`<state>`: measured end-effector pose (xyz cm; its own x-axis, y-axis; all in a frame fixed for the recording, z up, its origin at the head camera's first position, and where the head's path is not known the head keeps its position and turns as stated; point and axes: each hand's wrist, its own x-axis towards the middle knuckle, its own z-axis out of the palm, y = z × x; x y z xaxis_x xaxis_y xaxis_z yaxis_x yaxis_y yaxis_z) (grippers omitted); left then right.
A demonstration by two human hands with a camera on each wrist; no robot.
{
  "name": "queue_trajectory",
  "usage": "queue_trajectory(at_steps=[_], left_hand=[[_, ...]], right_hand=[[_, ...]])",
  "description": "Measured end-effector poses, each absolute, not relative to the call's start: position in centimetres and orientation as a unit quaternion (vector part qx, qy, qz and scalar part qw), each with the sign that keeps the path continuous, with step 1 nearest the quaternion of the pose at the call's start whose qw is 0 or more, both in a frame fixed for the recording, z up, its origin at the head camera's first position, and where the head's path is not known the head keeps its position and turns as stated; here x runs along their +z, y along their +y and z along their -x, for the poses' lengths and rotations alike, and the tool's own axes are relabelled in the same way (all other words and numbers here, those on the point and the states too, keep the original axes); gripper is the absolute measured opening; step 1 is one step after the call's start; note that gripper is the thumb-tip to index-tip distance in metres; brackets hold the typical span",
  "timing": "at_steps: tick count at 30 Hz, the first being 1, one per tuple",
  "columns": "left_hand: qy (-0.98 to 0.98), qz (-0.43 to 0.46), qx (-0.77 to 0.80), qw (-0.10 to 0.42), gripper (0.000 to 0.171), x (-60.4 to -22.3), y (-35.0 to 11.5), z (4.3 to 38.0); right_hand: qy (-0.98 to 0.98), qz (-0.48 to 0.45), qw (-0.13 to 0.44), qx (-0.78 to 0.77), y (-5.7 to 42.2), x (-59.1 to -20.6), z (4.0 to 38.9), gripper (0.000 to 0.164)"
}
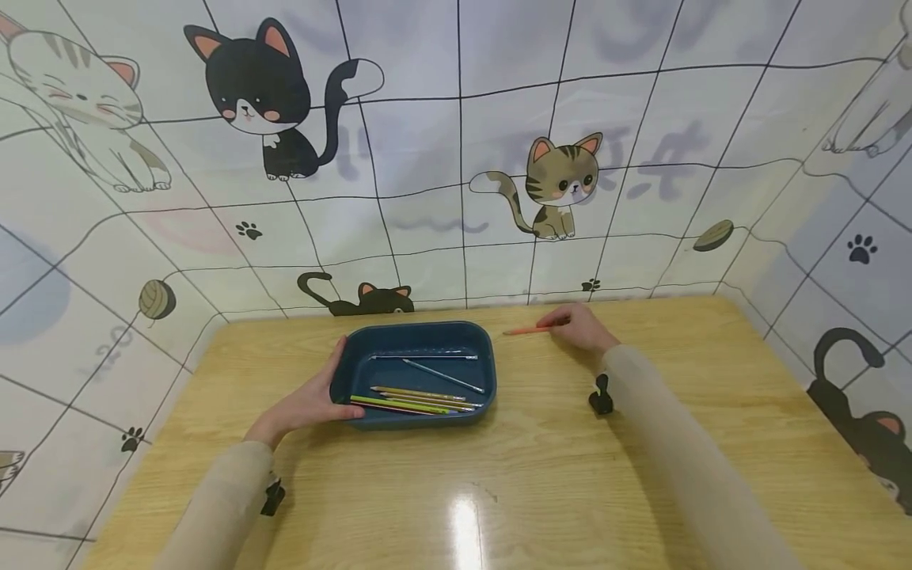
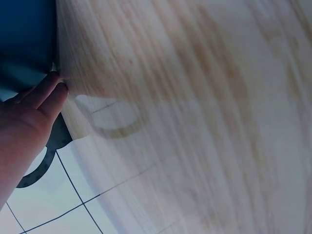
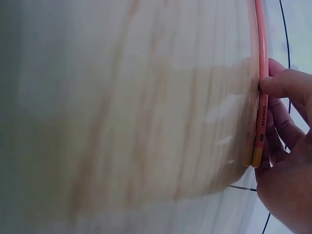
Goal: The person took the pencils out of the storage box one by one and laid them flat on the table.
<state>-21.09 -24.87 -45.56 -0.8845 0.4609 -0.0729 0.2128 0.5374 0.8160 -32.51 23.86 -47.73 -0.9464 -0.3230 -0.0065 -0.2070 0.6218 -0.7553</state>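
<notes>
A dark blue plastic tray (image 1: 388,343) stands left of centre on the table in the head view. My left hand (image 1: 313,402) grips its left end, thumb over the front left corner and fingers along the outer side. In the left wrist view those fingers (image 2: 54,92) lie against the tray's wall (image 2: 27,39). To the right of the tray, my right hand (image 1: 579,328) pinches a coral-coloured pencil (image 1: 529,329), its tip toward the tray. The right wrist view shows the pencil (image 3: 261,112) lying along the tabletop, a yellow band at its blunt end.
Inside the tray, several pencils, including a yellow-green one (image 1: 399,404), lie along the front side. A blue-grey pencil (image 1: 443,375) lies slanted farther back. Behind the wooden table (image 1: 541,475) rises a cat-printed cloth wall (image 1: 427,229), with similar walls at both sides.
</notes>
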Motion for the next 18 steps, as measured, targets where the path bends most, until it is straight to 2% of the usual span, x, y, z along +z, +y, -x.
queue_trajectory(at_steps=[12,18], left_hand=[[0.863,-0.191,0.445,0.144,0.126,-45.7,-25.0,21.0],[0.859,-0.196,0.451,0.145,0.127,-45.7,-25.0,21.0]], right_hand=[[0.888,0.168,0.072,-0.421,24.0,-47.7,32.5,0.021],[0.877,0.171,0.073,-0.442,24.9,-46.9,32.0,0.026]])
